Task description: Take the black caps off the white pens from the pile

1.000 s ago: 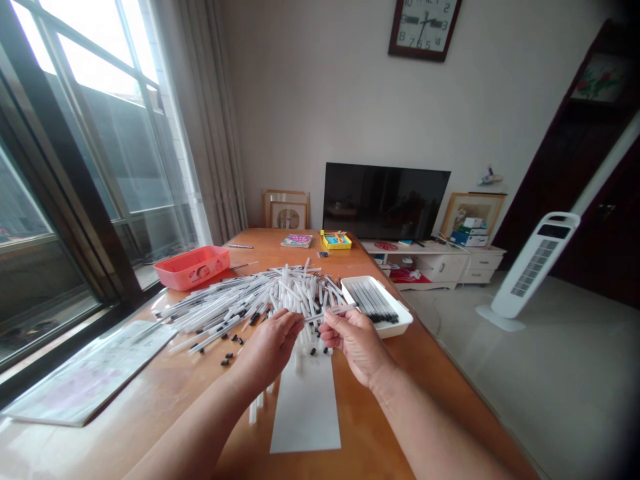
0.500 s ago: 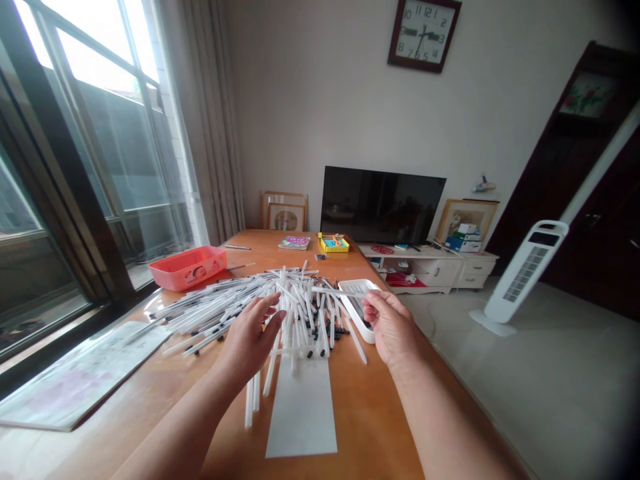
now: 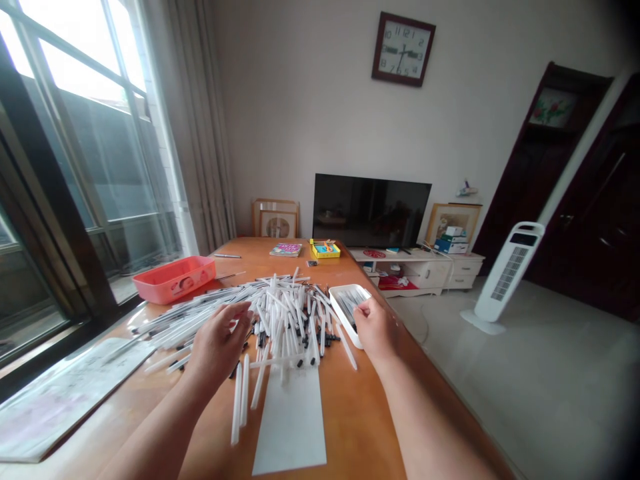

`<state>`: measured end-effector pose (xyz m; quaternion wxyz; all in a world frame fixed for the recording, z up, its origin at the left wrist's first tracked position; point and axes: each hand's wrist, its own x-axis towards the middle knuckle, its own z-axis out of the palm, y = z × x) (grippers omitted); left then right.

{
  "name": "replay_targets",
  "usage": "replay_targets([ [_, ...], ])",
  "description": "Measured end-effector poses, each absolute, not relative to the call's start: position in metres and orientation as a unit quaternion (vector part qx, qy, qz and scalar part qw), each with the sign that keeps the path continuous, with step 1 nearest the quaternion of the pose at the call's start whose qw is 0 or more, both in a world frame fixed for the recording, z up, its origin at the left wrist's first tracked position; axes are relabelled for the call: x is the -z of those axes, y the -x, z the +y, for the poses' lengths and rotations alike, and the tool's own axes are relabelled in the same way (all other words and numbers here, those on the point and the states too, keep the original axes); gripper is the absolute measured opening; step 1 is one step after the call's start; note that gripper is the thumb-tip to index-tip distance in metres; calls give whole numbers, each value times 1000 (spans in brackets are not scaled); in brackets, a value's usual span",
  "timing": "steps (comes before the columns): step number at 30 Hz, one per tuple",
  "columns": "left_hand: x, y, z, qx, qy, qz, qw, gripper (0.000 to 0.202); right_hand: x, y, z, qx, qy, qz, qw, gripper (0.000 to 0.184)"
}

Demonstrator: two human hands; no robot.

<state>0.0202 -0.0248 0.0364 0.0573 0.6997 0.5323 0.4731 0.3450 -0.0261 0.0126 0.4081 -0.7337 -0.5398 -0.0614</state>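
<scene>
A large heap of translucent white pen barrels (image 3: pixel 280 313) lies across the middle of the table, with small black caps (image 3: pixel 325 341) among them. My left hand (image 3: pixel 220 340) hovers at the heap's near left side, its fingers loosely bent, the thumb a little apart, and no object visible in it. On the right, my right hand (image 3: pixel 374 328) is at the near right side of a white tray (image 3: pixel 334 303) that holds several slim pens. Its thumb and fingers are pinched together; whatever is between them cannot be made out.
A white paper strip (image 3: pixel 293 427) lies in front of the heap. Around it are a red plastic basket (image 3: pixel 175 280), a sheet-covered board (image 3: pixel 55 407), a booklet (image 3: pixel 286 249) and a yellow box (image 3: pixel 325 249). The wooden table's (image 3: pixel 370 413) right edge runs beside my right arm.
My right hand, which held a pen barrel pointing left, has moved down to the tray; that barrel no longer shows clearly. My left hand has drawn left and its fingers have curled.
</scene>
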Motion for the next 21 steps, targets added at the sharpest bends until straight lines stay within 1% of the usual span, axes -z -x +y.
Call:
replay_targets([
  [2,-34,-19,-23,-475,-700,530,59,37,-12,-342,-26,67,742,-539,393,16],
  [10,-34,-18,-22,-473,-699,533,60,36,-11,-337,-25,83,723,-550,410,14],
  [16,-34,-18,-23,-480,-697,531,47,34,-8,-334,-25,78,743,-553,369,14],
  [21,-32,-17,-21,-475,-692,541,55,35,-9,-335,-26,73,740,-569,352,16],
])
